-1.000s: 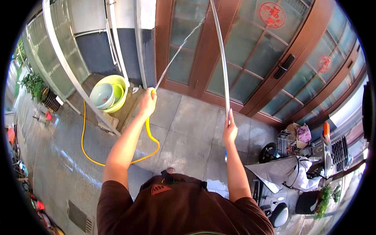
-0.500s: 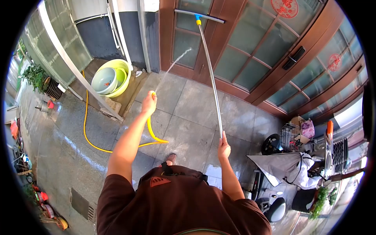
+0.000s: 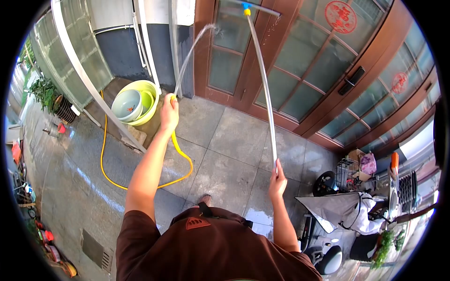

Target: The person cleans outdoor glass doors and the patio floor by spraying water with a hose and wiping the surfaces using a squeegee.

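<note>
My left hand is closed around the end of a yellow hose, and a stream of water arcs from it to the left part of the brown door frame. The hose hangs from my fist and loops over the paving. My right hand is wrapped round the lower part of a long metal pole. At the pole's top, a yellow and blue joint carries a wide squeegee head, raised in front of the brown glass-paned door. Drops fall below the head's right end.
Nested plastic basins stand by a white post on the left. A covered scooter and a wire basket are on the right. The paving is wet in places. A potted plant stands far left.
My left hand has moved up and left, and the water now lands higher on the door frame. The squeegee head has risen and shifted right. The hose loop has changed shape.
</note>
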`<state>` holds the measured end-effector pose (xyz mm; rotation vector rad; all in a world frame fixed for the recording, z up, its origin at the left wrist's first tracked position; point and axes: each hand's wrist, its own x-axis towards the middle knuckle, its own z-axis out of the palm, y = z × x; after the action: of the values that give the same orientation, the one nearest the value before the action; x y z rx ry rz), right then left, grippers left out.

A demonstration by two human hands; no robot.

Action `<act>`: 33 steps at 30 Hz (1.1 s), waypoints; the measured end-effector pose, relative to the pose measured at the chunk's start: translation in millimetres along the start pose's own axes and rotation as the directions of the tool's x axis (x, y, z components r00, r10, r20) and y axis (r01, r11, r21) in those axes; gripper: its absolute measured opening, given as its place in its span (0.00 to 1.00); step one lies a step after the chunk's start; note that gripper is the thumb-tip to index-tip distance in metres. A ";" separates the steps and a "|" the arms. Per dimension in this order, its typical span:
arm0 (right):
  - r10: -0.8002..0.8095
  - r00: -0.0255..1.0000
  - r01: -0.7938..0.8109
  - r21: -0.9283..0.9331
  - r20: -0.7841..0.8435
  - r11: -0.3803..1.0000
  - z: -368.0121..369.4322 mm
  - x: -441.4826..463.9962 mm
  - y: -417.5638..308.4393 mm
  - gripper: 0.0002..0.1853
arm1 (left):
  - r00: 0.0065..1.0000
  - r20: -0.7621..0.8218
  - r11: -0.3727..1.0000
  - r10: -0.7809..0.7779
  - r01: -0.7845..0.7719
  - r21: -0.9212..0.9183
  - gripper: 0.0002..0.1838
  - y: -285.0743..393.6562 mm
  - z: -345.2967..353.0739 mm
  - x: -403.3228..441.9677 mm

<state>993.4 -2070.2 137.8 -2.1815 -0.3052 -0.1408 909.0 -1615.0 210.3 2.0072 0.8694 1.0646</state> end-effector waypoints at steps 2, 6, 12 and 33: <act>-0.043 0.999 0.044 0.025 -0.028 0.999 1.8 25.4 -13.1 0.22 | 0.999 -0.031 0.998 -0.027 0.025 -0.049 0.12 9.3 0.4 13.7; -0.132 0.987 0.137 0.041 -0.095 0.990 3.3 50.4 -38.4 0.22 | 0.998 -0.055 1.000 -0.006 0.004 -0.030 0.13 11.9 2.7 36.4; -0.208 0.973 0.194 -0.133 -0.100 0.972 3.7 105.4 -138.1 0.22 | 0.999 -0.017 0.999 -0.042 0.042 -0.009 0.12 14.4 -3.2 41.6; 0.026 0.981 0.080 -0.526 0.191 0.846 79.2 11.4 66.8 0.25 | 0.944 0.257 0.977 -0.206 0.185 0.103 0.12 -56.8 7.7 -38.2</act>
<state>1021.4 -2042.0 41.5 -2.7561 -0.4474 -0.0289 885.6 -1617.3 145.5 2.0204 0.9527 0.6401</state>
